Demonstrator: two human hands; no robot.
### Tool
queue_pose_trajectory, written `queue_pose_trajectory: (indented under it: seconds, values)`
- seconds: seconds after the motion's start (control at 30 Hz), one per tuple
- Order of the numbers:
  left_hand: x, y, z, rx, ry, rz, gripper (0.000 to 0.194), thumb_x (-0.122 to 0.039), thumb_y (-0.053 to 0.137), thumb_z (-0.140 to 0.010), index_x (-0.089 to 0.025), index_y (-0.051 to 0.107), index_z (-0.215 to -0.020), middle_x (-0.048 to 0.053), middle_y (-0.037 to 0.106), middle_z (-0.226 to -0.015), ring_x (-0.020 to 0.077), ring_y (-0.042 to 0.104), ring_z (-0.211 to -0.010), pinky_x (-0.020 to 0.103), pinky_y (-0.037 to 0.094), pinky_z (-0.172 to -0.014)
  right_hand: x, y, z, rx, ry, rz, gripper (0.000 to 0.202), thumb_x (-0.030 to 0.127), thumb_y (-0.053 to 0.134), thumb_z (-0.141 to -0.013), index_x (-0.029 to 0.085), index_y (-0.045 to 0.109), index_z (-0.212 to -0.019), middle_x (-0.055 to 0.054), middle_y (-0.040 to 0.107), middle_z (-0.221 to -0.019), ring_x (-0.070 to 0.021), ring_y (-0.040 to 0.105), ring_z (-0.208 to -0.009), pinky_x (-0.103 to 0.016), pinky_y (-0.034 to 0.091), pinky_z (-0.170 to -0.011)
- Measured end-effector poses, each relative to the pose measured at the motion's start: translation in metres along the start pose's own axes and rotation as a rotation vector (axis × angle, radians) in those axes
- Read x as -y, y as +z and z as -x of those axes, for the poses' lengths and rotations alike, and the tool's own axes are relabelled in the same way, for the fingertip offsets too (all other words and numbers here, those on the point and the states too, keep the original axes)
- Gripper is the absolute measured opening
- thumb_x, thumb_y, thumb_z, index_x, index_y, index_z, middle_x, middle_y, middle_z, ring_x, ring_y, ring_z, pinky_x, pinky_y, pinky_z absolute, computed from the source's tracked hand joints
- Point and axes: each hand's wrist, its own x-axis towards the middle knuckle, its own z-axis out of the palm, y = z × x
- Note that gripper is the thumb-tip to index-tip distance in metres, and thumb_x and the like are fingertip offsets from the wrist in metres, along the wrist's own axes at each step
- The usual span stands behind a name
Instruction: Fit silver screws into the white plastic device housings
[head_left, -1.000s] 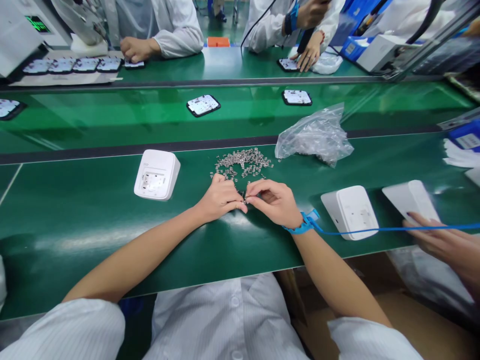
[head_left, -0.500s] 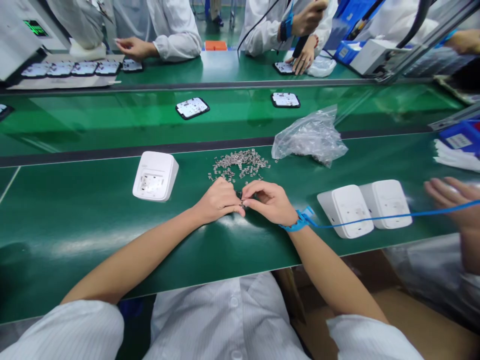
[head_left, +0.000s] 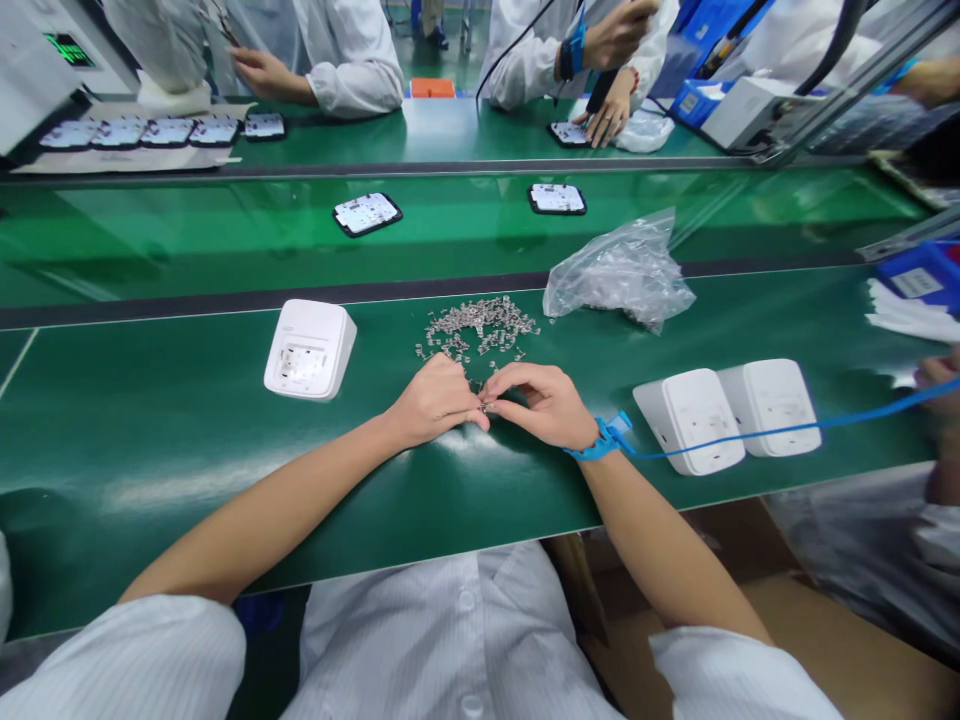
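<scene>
My left hand (head_left: 437, 403) and my right hand (head_left: 545, 404) meet at the fingertips just in front of a loose pile of small metal clips (head_left: 480, 328) on the green bench. Both are closed in a pinch. Between the fingertips shows a tiny metal clip (head_left: 486, 405), mostly covered by the fingers. A blue wrist strap (head_left: 598, 440) circles my right wrist, its cord running off to the right. Left of the pile stands a white plastic housing (head_left: 310, 350) with a recessed face.
Two white housings (head_left: 694, 422) stand right of my hands. A clear plastic bag (head_left: 619, 275) lies behind the pile. Beyond, a green conveyor (head_left: 457, 235) carries black-framed white boards (head_left: 367, 214). Co-workers sit across it; another person's hand (head_left: 939, 375) is at the right edge.
The two boards on the conveyor have shifted left. At the right, the neighbour's hand has drawn back toward the frame edge. My hands stay almost in place, still pinching.
</scene>
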Motion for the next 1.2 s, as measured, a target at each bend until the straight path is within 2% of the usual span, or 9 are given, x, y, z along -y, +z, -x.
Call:
queue_pose_trajectory:
  seconds: [0.13, 0.27, 0.33, 0.43, 0.53, 0.7, 0.83, 1.03, 1.2]
  values:
    - [-0.002, -0.001, -0.002, 0.041, -0.057, 0.012, 0.042, -0.049, 0.052, -0.101, -0.022, 0.07, -0.075, 0.001, 0.065, -0.066, 0.0145, 0.055, -0.068, 0.035, 0.038, -0.072, 0.002, -0.001, 0.0, 0.011, -0.014, 0.069, 0.008, 0.031, 0.07, -0.096, 0.023, 0.07, -0.095, -0.005, 0.073, -0.089, -0.0206, 0.069, -0.084, -0.036, 0.058, -0.079]
    - [-0.004, -0.002, -0.003, -0.012, -0.109, 0.011, 0.039, -0.045, 0.054, -0.101, -0.019, 0.069, -0.077, 0.001, 0.064, -0.068, 0.0139, 0.054, -0.066, 0.034, 0.038, -0.071, 0.002, -0.011, -0.002, 0.005, -0.045, 0.194, 0.006, 0.027, 0.068, -0.094, 0.023, 0.07, -0.098, -0.004, 0.071, -0.088, -0.0195, 0.067, -0.081, -0.035, 0.056, -0.076]
    - [-0.005, -0.002, -0.003, 0.003, -0.121, -0.086, 0.036, -0.043, 0.055, -0.101, -0.018, 0.069, -0.079, 0.001, 0.065, -0.068, 0.0144, 0.053, -0.067, 0.035, 0.036, -0.072, 0.003, -0.022, -0.002, -0.064, -0.06, 0.281, 0.01, 0.025, 0.068, -0.092, 0.024, 0.072, -0.102, -0.004, 0.069, -0.088, -0.0196, 0.065, -0.08, -0.035, 0.054, -0.074]
    - [-0.006, 0.002, -0.003, 0.119, -0.159, -0.331, 0.036, -0.043, 0.053, -0.101, -0.019, 0.068, -0.079, 0.002, 0.066, -0.071, 0.0175, 0.053, -0.073, 0.037, 0.031, -0.073, 0.003, -0.039, 0.001, -0.201, -0.021, 0.354, 0.023, 0.023, 0.064, -0.093, 0.028, 0.074, -0.114, -0.004, 0.065, -0.091, -0.0189, 0.061, -0.079, -0.034, 0.052, -0.068]
    - [-0.005, 0.007, -0.004, 0.184, -0.224, -0.466, 0.036, -0.041, 0.053, -0.102, -0.018, 0.068, -0.078, 0.004, 0.066, -0.074, 0.0199, 0.052, -0.078, 0.038, 0.028, -0.073, 0.001, -0.05, 0.007, -0.317, 0.022, 0.302, 0.023, 0.022, 0.063, -0.094, 0.031, 0.078, -0.109, -0.003, 0.061, -0.093, -0.0178, 0.059, -0.081, -0.033, 0.051, -0.068]
    - [0.002, 0.011, -0.004, 0.133, -0.347, -0.479, 0.035, -0.045, 0.057, -0.1, -0.018, 0.07, -0.081, 0.005, 0.067, -0.079, 0.021, 0.053, -0.082, 0.038, 0.027, -0.073, -0.003, -0.05, 0.021, -0.499, 0.038, 0.088, 0.01, 0.023, 0.072, -0.088, 0.027, 0.078, -0.081, -0.002, 0.061, -0.088, -0.0192, 0.064, -0.083, -0.037, 0.056, -0.076]
    - [0.007, 0.012, -0.002, 0.052, -0.415, -0.492, 0.03, -0.043, 0.058, -0.099, -0.02, 0.073, -0.085, 0.005, 0.068, -0.081, 0.0209, 0.054, -0.082, 0.037, 0.027, -0.072, 0.005, -0.051, 0.041, -0.533, 0.097, 0.055, 0.003, 0.025, 0.075, -0.087, 0.024, 0.078, -0.086, -0.003, 0.066, -0.09, -0.0206, 0.07, -0.082, -0.035, 0.059, -0.074]
    - [0.005, 0.008, -0.003, -0.093, -0.409, -0.515, 0.028, -0.039, 0.052, -0.102, -0.018, 0.07, -0.108, 0.007, 0.068, -0.089, 0.0227, 0.056, -0.087, 0.036, 0.029, -0.072, 0.04, -0.081, 0.095, -0.6, 0.277, 0.479, 0.017, 0.035, 0.075, -0.087, 0.02, 0.078, -0.096, -0.007, 0.076, -0.09, -0.0247, 0.074, -0.084, -0.038, 0.061, -0.08]
    - [-0.023, 0.005, -0.002, -0.211, -0.287, -0.478, 0.026, -0.033, 0.046, -0.103, -0.018, 0.067, -0.099, 0.006, 0.071, -0.095, 0.0206, 0.057, -0.089, 0.039, 0.034, -0.08, 0.04, -0.109, 0.149, -0.747, 0.391, 1.069, 0.036, 0.048, 0.06, -0.088, 0.016, 0.078, -0.09, -0.012, 0.076, -0.088, -0.0289, 0.072, -0.075, -0.044, 0.058, -0.075]
